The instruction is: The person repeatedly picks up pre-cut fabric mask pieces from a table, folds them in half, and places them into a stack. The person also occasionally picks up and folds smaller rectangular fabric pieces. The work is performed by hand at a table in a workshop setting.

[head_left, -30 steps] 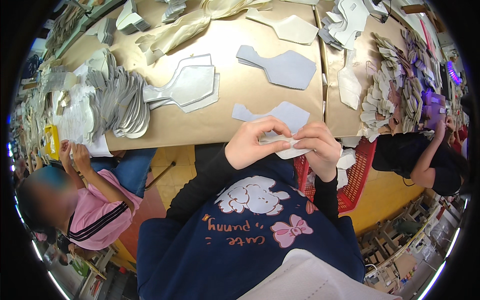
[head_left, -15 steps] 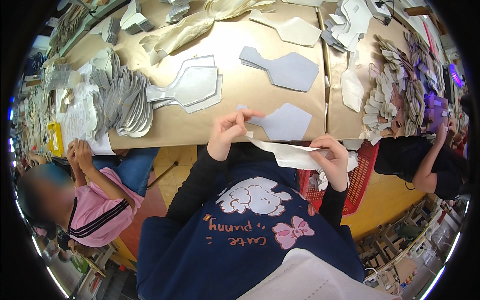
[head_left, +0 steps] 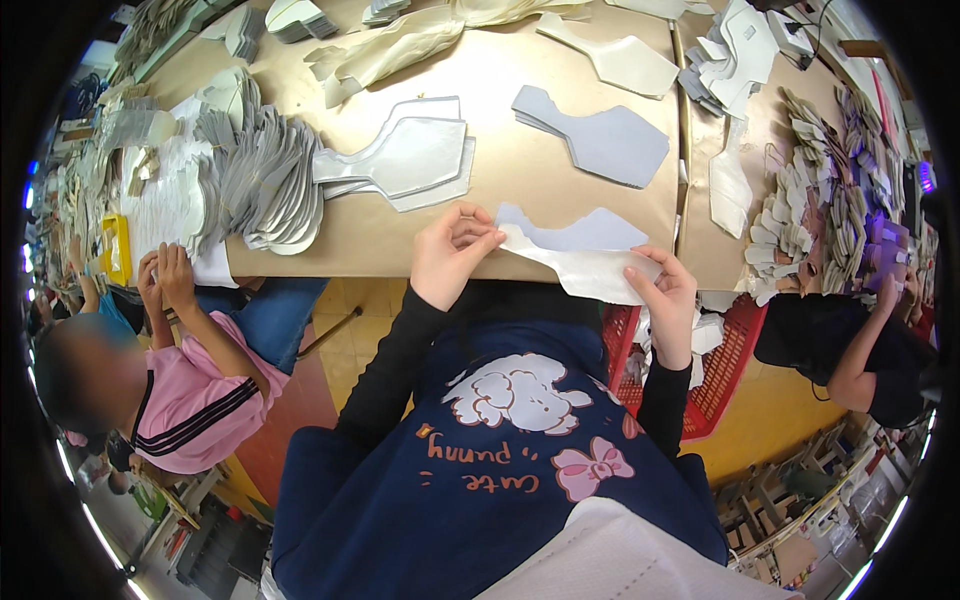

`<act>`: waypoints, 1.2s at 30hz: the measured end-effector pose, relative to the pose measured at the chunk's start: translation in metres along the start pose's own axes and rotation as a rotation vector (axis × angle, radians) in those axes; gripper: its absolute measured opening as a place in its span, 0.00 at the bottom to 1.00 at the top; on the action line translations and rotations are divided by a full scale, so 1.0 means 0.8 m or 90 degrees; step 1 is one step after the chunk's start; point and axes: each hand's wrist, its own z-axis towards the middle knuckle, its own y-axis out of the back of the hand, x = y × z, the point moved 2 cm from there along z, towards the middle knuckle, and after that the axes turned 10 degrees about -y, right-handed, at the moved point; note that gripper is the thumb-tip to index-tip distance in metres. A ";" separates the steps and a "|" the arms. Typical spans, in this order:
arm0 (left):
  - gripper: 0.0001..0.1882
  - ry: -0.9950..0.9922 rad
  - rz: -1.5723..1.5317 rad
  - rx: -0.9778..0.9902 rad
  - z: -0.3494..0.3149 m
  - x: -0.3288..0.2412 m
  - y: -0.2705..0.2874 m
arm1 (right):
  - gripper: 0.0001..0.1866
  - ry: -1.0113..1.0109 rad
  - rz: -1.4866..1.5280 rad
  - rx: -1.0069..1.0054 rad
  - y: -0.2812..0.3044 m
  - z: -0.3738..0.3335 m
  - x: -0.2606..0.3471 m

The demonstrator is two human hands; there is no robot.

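- While brown sheeting covers the table point(head_left: 500, 195), a seam running back from its near edge divides off a right-hand section.
- Beyond the table's near-left corner, a co-worker in a pink top point(head_left: 225, 395) sits with both hands close together.
- Below the near edge, towards the right, a red basket point(head_left: 738, 365) holds loose whitish cut pieces.
- Inward from the near-left corner, a heap of grey cut pieces point(head_left: 265, 185) leans in overlapping layers.
- Towards the far edge lies a crumpled cream strip point(head_left: 395, 52).
- Right of the grey heap, a silvery stack point(head_left: 415, 155) lies slightly fanned, back from the near edge.
- Nearer the seam lies a blue-grey stack point(head_left: 620, 145), narrow ends to the left.
- The white piece point(head_left: 595, 272) is stretched between the two hands at the near edge, its wide end to the right and overhanging.
- Just behind it, a blue-grey piece point(head_left: 590, 232) lies on the table, partly covered in this view; whether the two touch, I cannot tell.
- The left hand point(head_left: 455, 255) pinches the narrow end between thumb and fingertips, its other fingers curled.
- The right hand point(head_left: 668, 300) grips the wide end, thumb on top and fingers mostly hidden.
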 end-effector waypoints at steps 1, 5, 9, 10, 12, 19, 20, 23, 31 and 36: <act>0.11 -0.014 0.036 -0.007 0.003 -0.002 0.000 | 0.15 0.006 -0.007 -0.001 -0.002 0.004 -0.001; 0.12 -0.030 0.137 -0.032 0.015 -0.006 -0.004 | 0.15 0.014 -0.017 -0.008 -0.004 0.017 -0.006; 0.16 -0.057 0.278 -0.042 0.023 -0.011 -0.005 | 0.15 0.001 -0.018 -0.023 -0.004 0.024 -0.010; 0.16 -0.057 0.292 -0.042 0.025 -0.012 -0.006 | 0.15 0.004 -0.028 -0.024 -0.005 0.026 -0.010; 0.17 -0.067 0.319 -0.041 0.028 -0.013 -0.005 | 0.16 0.006 -0.040 -0.031 -0.005 0.028 -0.011; 0.17 -0.085 0.344 -0.027 0.034 -0.014 -0.003 | 0.17 -0.020 -0.044 -0.031 -0.004 0.029 -0.011; 0.17 -0.083 0.351 -0.023 0.034 -0.014 -0.003 | 0.17 -0.028 -0.044 -0.033 -0.004 0.028 -0.012; 0.15 -0.095 0.366 -0.011 0.034 -0.017 -0.004 | 0.16 -0.028 -0.043 -0.038 -0.005 0.027 -0.012; 0.12 -0.025 0.407 0.038 0.036 -0.024 -0.004 | 0.15 -0.028 -0.043 -0.042 -0.005 0.030 -0.013; 0.10 -0.020 0.406 0.029 0.036 -0.023 -0.008 | 0.16 -0.037 -0.043 -0.040 -0.003 0.030 -0.014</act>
